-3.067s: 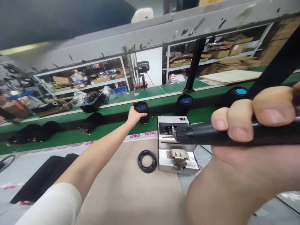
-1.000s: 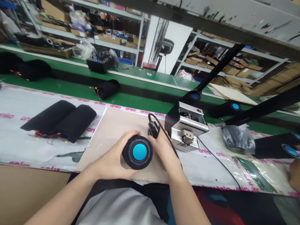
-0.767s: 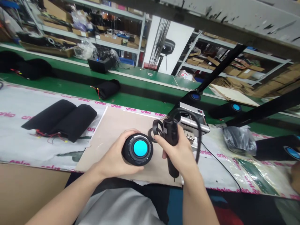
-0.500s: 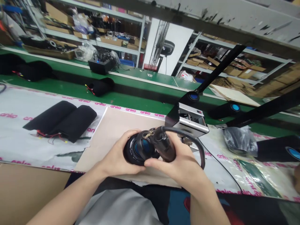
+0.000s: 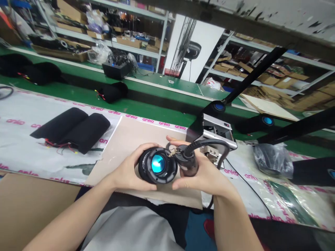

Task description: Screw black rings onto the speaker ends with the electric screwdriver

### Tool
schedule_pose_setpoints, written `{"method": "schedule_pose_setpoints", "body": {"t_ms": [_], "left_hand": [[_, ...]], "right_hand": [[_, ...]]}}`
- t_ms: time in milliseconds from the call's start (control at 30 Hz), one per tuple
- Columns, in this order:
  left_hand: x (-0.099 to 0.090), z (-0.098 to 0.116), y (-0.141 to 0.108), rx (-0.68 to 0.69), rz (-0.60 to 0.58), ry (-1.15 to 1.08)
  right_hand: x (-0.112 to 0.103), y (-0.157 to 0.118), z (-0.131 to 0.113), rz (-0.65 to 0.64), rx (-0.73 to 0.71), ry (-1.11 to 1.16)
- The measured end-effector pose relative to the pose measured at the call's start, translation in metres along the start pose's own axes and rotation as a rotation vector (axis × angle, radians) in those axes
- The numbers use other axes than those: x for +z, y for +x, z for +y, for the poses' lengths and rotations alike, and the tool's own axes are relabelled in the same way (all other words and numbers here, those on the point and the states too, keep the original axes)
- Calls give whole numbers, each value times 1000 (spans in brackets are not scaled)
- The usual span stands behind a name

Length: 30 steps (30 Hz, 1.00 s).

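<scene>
On my feed: bare left hand (image 5: 131, 170) and right hand (image 5: 199, 179).
Bare forearms (image 5: 73, 211) meet a pale grey shirt (image 5: 131, 230) edged by dark cloth (image 5: 178, 219).

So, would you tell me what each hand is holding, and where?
The left hand holds a black speaker by its side; the right hand holds a corded tool by its barrel.

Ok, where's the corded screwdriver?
Head view: the corded screwdriver is in the right hand, right beside the black speaker in the left hand.
</scene>
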State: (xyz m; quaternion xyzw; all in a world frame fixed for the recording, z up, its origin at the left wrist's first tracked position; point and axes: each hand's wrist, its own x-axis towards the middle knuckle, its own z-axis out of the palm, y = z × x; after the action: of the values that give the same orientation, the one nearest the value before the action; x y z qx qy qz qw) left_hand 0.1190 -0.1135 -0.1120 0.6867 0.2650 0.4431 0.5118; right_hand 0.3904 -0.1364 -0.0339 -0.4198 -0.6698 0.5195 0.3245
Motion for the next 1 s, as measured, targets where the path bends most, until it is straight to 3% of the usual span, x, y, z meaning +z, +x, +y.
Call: {"method": "schedule_pose_setpoints", "body": {"t_ms": [100, 233, 400, 500, 700, 867, 1000], "left_hand": [[-12, 1, 9, 29, -95, -29], [-24, 4, 20, 58, -206, -24], [-25, 4, 19, -6, -198, -61], [-22, 6, 15, -14, -186, -85], [-15, 7, 4, -73, -83, -100], [-14, 6, -6, -57, -61, 22], [-14, 6, -6, -28, -99, 19]], "right_hand": [[-1, 5, 6, -79, -61, 26], [4, 8, 6, -90, -134, 56], [9, 10, 0, -56, -113, 38], [17, 7, -3, 34, -113, 88], [51, -10, -1, 473, -203, 144], [76, -23, -1, 484, -54, 31], [78, -24, -2, 506, -31, -13]]}}
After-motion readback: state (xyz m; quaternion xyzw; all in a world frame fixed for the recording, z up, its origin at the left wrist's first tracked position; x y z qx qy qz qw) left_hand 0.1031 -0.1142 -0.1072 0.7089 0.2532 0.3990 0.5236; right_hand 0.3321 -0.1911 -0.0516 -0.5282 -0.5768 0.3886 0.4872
